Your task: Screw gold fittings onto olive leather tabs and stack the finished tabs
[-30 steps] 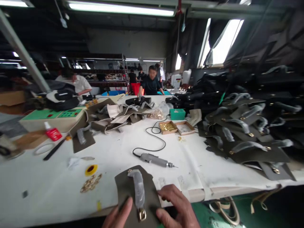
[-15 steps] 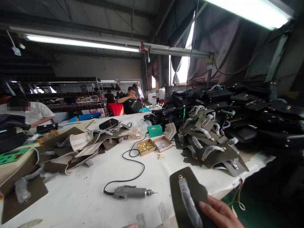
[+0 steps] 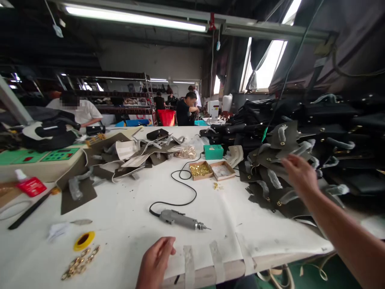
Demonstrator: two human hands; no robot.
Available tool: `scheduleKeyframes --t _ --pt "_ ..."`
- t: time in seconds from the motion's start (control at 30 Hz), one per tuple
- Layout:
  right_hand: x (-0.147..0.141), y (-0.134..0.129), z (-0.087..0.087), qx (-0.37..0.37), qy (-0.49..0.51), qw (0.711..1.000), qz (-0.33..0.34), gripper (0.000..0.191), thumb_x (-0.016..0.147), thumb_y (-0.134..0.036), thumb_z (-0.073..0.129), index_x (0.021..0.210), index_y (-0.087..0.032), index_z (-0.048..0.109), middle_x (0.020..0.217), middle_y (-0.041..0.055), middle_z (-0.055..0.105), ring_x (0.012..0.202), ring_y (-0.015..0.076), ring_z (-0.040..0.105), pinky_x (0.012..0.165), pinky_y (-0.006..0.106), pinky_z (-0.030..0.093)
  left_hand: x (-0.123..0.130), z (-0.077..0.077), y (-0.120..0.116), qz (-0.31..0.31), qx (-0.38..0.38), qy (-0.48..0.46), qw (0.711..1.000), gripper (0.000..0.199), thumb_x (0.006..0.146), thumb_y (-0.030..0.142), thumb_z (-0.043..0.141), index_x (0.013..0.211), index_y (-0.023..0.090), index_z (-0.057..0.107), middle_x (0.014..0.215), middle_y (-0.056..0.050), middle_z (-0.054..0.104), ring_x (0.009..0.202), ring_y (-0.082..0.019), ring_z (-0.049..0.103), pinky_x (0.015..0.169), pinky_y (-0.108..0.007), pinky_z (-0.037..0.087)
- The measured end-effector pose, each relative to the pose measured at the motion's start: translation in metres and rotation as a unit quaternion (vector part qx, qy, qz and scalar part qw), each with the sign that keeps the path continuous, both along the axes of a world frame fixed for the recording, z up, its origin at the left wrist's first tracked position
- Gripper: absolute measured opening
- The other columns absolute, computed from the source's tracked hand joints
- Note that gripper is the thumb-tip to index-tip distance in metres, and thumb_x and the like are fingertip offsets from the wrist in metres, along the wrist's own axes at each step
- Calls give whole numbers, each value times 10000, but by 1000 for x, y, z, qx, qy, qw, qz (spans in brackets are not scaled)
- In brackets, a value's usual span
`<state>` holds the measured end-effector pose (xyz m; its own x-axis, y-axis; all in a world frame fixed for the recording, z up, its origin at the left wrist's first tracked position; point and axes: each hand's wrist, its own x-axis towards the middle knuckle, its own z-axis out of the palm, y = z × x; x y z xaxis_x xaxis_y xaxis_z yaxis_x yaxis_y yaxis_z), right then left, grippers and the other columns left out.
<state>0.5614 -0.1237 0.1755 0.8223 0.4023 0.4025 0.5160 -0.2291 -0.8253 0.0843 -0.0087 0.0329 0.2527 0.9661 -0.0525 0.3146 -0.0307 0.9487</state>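
Note:
My right hand (image 3: 300,173) reaches over a pile of grey-brown leather panels (image 3: 282,134) at the right, fingers pinched at the edge of one panel. Plastic-wrapped handles (image 3: 274,179) with gold fittings are fixed to these panels. The hand and its blur partly hide what it grips. At the table's front edge my left hand (image 3: 158,259) is loosely closed, thumb against fingers, with nothing visible in it. Just beyond it lies a grey electric screwdriver (image 3: 182,220), bit pointing right, its black cord trailing back.
Small boxes hold gold hardware (image 3: 201,170) and clear pieces (image 3: 221,170), beside a green box (image 3: 213,151). More panels (image 3: 105,160) lie left. Black bags (image 3: 339,116) are heaped right. Gold chain (image 3: 80,263) and yellow tape roll (image 3: 84,241) lie front left. Co-workers (image 3: 188,109) are farther back.
My right hand has moved from the front edge up to the pile, taking the leather panel there. My left hand has come further into view. The camera view has turned left and downward.

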Motion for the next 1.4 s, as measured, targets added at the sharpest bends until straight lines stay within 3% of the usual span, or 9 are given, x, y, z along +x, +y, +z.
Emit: scheduleKeyframes --t 0.13,0.2,0.27,0.5,0.77,0.93,1.13,1.4 --pt "-80 17 -89 -68 41 990 115 557 853 -570 668 1244 -176 713 1096 115 774 1001 294 738 920 439 577 -3 -4 3 -31 -13 14 999 686 728 865 600 827 198 726 697 -32 685 533 -169 498 493 -257 356" --pt "-108 24 -117 -84 60 980 173 503 850 -558 662 1165 -174 746 1097 106 782 1005 275 739 941 396 559 -5 -5 4 -42 -12 20 999 675 747 850 597 840 196 734 701 -40 693 555 -182 533 494 -256 362" --pt "-122 33 -131 -122 64 970 201 448 860 -551 640 1100 -196 773 1088 85 791 999 263 738 929 368 545 -6 -7 4 -45 -7 19 999 650 783 823 591 851 194 739 708 -42 695 575 -187 553 505 -253 367" --pt "-108 65 -156 -216 62 958 175 415 863 -482 597 1091 -189 782 968 77 809 936 271 749 827 347 511 -10 -13 -2 -49 14 -12 999 555 872 706 600 867 170 743 714 -48 693 579 -161 541 541 -248 377" --pt "-86 101 -184 -300 63 944 127 465 869 -423 577 1190 -133 748 648 52 743 632 241 703 664 343 480 -20 -14 -4 -85 18 -56 995 462 936 601 590 878 171 750 701 -45 660 648 -180 581 600 -257 426" --pt "-73 119 -188 -358 43 928 96 354 843 -419 619 1048 -189 793 470 1 628 541 225 649 614 314 454 -25 -25 1 -114 20 -58 992 429 977 542 539 877 174 735 704 -34 645 635 -156 549 576 -238 392" --pt "-68 126 -192 -390 29 918 61 323 857 -451 620 1020 -229 788 534 -4 669 563 203 653 589 280 457 -28 -36 6 -126 46 -48 990 327 970 435 544 861 207 751 711 -19 668 625 -141 538 591 -233 396" --pt "-59 135 -184 -402 -1 911 92 236 813 -346 679 964 -203 789 557 5 680 503 172 626 535 254 465 -29 -37 7 -137 65 -31 988 271 960 349 533 854 220 746 699 3 648 610 -127 512 586 -224 394"
